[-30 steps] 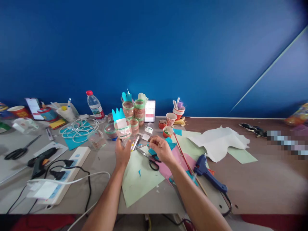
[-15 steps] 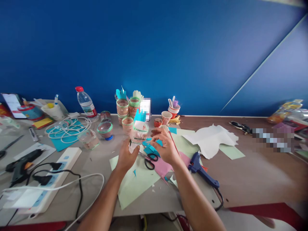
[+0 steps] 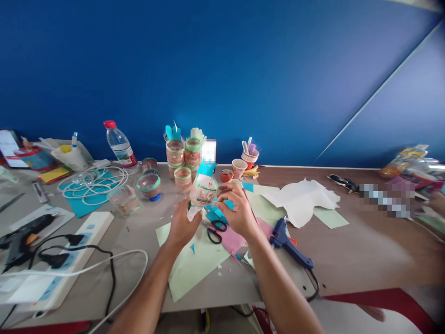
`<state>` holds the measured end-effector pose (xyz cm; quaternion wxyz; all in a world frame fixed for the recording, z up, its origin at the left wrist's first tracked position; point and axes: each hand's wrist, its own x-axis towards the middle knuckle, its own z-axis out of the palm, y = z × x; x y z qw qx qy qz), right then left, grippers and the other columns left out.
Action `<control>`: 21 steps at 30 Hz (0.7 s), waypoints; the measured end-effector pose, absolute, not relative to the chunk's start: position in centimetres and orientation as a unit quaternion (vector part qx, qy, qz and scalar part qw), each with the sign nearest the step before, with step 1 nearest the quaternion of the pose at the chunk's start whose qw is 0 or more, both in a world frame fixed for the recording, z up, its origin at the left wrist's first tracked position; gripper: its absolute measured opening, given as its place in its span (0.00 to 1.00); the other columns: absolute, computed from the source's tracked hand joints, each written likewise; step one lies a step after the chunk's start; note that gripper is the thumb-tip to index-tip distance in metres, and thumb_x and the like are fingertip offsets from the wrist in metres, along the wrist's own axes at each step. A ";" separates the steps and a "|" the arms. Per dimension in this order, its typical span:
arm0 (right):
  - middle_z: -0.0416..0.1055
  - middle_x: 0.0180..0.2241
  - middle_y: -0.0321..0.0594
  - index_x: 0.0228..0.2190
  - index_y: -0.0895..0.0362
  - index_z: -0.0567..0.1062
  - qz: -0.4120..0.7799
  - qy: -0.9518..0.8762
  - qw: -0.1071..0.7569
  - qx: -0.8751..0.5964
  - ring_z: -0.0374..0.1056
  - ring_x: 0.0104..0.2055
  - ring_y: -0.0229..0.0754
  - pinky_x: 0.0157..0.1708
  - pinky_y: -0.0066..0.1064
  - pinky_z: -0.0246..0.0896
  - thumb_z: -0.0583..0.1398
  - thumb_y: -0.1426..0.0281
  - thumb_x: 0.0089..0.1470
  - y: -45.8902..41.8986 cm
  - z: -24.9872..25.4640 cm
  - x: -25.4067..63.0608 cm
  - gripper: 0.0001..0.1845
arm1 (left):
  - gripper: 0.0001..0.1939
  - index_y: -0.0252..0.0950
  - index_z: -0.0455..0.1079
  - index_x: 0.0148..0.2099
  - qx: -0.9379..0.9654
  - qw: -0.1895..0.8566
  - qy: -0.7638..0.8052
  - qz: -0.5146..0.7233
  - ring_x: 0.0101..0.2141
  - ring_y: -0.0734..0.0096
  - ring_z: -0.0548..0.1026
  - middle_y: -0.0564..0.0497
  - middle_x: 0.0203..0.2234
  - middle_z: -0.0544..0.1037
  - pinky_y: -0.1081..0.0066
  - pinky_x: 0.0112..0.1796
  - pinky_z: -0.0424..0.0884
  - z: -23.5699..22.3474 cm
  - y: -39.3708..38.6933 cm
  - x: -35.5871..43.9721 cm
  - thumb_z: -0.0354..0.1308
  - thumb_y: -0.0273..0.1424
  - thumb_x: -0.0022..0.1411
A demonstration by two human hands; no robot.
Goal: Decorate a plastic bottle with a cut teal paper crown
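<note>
Above the table's middle, my left hand grips a clear plastic cup with a green rim from its left side and below. A blue paper cut-out with finger-like points stands up from the cup's far side. My right hand is at the cup's right, fingers bent and thumb and fingertips close together at its lower wall. What they pinch, if anything, is too small to make out. Beneath the hands lie black-handled scissors, blue paper scraps, pink paper and a pale green sheet.
Stacked green-rimmed cups stand behind, near a water bottle. A blue glue gun lies right of my arm, crumpled white paper beyond it. At left are a power strip and a black glue gun. Another person's hand shows at the right edge.
The cup has tilted and the blue cut-out shows more fully. My right fingertips have come closer to the cup's wall. The whole view has shifted slightly; another person's hand now shows at right.
</note>
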<state>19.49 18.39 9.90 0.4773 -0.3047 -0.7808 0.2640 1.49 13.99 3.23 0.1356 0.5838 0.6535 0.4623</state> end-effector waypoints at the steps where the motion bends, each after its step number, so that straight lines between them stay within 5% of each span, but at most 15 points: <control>1: 0.66 0.44 0.45 0.26 0.55 0.72 0.258 -0.780 0.479 -0.308 0.65 0.50 0.47 0.49 0.39 0.62 0.60 0.75 0.52 18.4 9.9 19.5 0.05 | 0.22 0.34 0.66 0.51 0.585 0.135 0.654 0.461 0.46 0.53 0.72 0.41 0.43 0.75 0.51 0.47 0.67 3.2 14.0 1.5 0.55 0.36 0.55; 21: 0.65 0.42 0.45 0.24 0.55 0.72 0.240 -0.780 0.481 -0.320 0.65 0.48 0.47 0.47 0.39 0.63 0.60 0.75 0.51 18.3 10.3 19.1 0.06 | 0.20 0.35 0.66 0.51 0.606 0.109 0.650 0.445 0.46 0.53 0.71 0.42 0.42 0.74 0.53 0.47 0.67 3.4 13.8 1.7 0.54 0.33 0.56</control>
